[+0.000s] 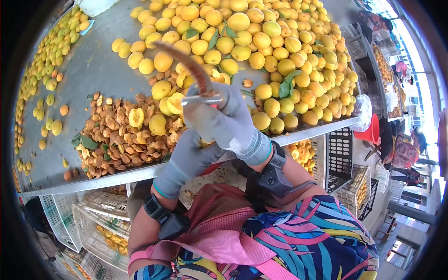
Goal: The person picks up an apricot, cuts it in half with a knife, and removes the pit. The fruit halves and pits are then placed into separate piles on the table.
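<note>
My right hand (228, 119), in a grey knit glove, grips a curved knife (189, 63) with a brownish blade and a metal collar. The blade points up and to the left above the table. Just below, my left hand (191, 156), gloved alike, is closed with a bit of yellow apricot (204, 143) showing between the hands; most of that fruit is hidden. A heap of apricot pits (119, 135) lies beside my hands on the left. Split apricot halves (136, 117) rest on this heap. Beyond my hands spreads a large pile of whole apricots (280, 51), with some green leaves.
The metal table's front edge (107, 178) runs just under my forearms. Greener fruit (51, 56) lies along the far left. Below stand plastic crates (95, 226), some with apricot halves. A red bucket (372, 130) is at the right, with people farther off.
</note>
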{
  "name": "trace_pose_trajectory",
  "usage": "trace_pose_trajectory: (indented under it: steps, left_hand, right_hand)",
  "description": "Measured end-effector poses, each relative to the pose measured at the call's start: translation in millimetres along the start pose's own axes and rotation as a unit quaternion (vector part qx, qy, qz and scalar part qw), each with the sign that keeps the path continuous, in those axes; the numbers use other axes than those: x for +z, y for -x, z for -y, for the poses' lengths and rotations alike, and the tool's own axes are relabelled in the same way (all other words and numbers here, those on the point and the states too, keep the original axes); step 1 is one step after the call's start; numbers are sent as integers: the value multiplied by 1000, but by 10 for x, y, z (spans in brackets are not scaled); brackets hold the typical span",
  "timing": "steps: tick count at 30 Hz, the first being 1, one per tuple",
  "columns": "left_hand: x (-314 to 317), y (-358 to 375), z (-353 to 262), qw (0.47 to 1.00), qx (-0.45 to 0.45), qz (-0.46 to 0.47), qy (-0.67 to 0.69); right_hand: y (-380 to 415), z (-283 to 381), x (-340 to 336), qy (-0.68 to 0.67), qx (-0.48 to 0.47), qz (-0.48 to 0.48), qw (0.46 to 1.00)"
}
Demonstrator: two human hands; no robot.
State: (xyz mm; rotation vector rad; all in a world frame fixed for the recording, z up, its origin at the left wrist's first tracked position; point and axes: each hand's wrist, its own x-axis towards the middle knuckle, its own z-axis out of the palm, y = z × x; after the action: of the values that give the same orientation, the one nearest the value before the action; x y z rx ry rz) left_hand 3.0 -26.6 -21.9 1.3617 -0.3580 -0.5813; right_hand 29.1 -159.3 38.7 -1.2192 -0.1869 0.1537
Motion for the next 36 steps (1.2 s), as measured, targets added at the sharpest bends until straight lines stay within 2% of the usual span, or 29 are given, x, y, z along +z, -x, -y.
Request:
trace_pose_trajectory:
  steps: [2, 3, 5, 6, 8, 9, 11, 12, 14, 15, 16, 17, 18, 20, 21, 22, 23, 24, 25, 27, 28, 29, 31, 32, 33, 35, 36]
  left_hand:
    - [-22, -5, -42, 1000, 6, 26, -1]
    - [-30, -17, -61, 1000, 6, 27, -1]
    - [-46, -63, -110, 998, -8, 58, 18]
    - [-43, -73, -145, 998, -6, 64, 16]
    - [-18, -46, -201, 988, -108, 31, 106]
    - [-4, -19, -194, 988, -107, 35, 104]
    - [27, 38, -130, 953, -140, 2, 269]
    - [30, 27, -84, 953, -141, 3, 268]
    - [36, -15, -32, 891, -100, 64, 437]
    - [33, -16, -38, 891, -100, 63, 438]
    - [41, -26, -104, 960, -138, -1, 244]
    - [44, -25, -136, 982, -170, -66, 40]
    - [39, -11, -38, 982, -170, -69, 42]
    - [8, 20, 210, 992, -72, -101, -38]
    - [-38, 44, 242, 991, -72, -104, -36]
    - [-82, 60, 246, 976, 11, -43, -211]
    - [-106, 69, 250, 921, 93, 20, -377]
    - [-109, 84, 259, 922, 93, 19, -376]
    - [-101, 115, 277, 956, 60, -29, -284]
    - [-71, 204, 320, 988, -7, -123, -91]
    - [-55, 250, 341, 985, -40, -168, 8]
    - [-42, 293, 359, 969, -71, -210, 106]
    - [-31, 354, 383, 902, -131, -285, 298]
    - [-31, 370, 383, 851, -160, -317, 388]
    - [-49, 349, 368, 851, -160, -317, 387]
    - [-139, 159, 248, 892, -175, -170, 381]
    - [-189, 42, 172, 904, -180, -96, 375]
  right_hand:
    - [-16, -74, -29, 140, -42, 47, 988]
    - [1, -80, -21, 140, -42, 46, 988]
    - [-6, 82, 106, -46, -75, -51, 995]
    - [-12, 72, 60, -45, -79, -55, 994]
    - [-34, 42, -41, -73, -58, -64, 994]
    - [-27, 37, -57, -73, -62, -66, 993]
    - [-7, 35, -49, -92, -62, -57, 992]
    - [-3, 34, -51, -93, -62, -58, 992]
    - [0, 33, -51, -143, -88, -29, 985]
    - [13, 49, -23, -144, -87, -29, 985]
    - [30, 92, 32, -128, -59, -64, 988]
    - [42, 113, 66, -110, -30, -98, 989]
    - [51, 103, 69, -110, -27, -96, 989]
    - [66, 65, 60, -127, -39, -25, 991]
    - [47, 18, 48, -127, -37, -23, 991]
    - [-6, -2, 53, -20, -77, 13, 997]
    - [-42, 3, 65, 88, -118, 48, 988]
    - [-40, 60, 62, 136, -123, 83, 980]
    - [-51, -5, 65, 136, -122, 84, 979]
    - [-89, -186, 73, 121, -276, 129, 945]
    - [-122, -43, 26, 166, -152, 231, 947]
    - [-104, -42, 69, 166, -153, 233, 946]
    - [-45, -63, 176, 229, -217, 283, 906]
    - [-76, 48, 155, 228, -78, 324, 915]
    - [-74, 44, 151, 228, -78, 323, 915]
    - [-63, 22, 127, 134, -119, 135, 974]
    - [-54, 1, 78, 47, -175, 89, 979]
